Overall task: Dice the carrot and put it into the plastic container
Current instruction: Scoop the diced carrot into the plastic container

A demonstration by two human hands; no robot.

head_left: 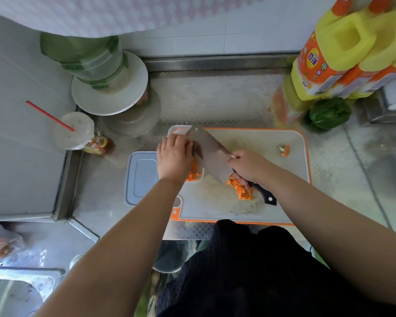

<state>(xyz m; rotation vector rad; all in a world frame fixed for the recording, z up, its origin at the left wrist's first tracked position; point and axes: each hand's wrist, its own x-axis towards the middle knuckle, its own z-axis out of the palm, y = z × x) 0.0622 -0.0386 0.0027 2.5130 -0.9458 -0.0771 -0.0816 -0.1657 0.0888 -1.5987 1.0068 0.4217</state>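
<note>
The right hand (pixel 247 167) has its fingers wrapped tightly round the black handle of a cleaver (pixel 209 155), whose broad steel blade slants up and left from the grip toward the left hand (pixel 174 157). The left hand lies palm down over the plastic container (pixel 198 177), its fingers curled against the flat of the blade near the blade's far end; whether they pinch any carrot cannot be told, as the hand hides what lies beneath it. Diced carrot (pixel 193 171) shows in the container just below and right of the left fingers, under the blade's edge. A second heap of carrot dice (pixel 244 191) sits on the cutting board (pixel 261 143), directly beneath the right fingers and touching the blade's lower corner. The container stands at the board's left end, with its far rim showing beyond the left fingers. Its lid (pixel 142 177) lies flat on the table (pixel 215 97), just left of the left wrist. Well to the right of the right fingers, near the board's far right corner, lies 1 carrot end (pixel 285 151). Beyond that, off the board, sits a green pepper (pixel 328 113) at the foot of the yellow oil bottles (pixel 343 53). Far left of the left fingers stands a cup with a red straw (pixel 74 131).
</note>
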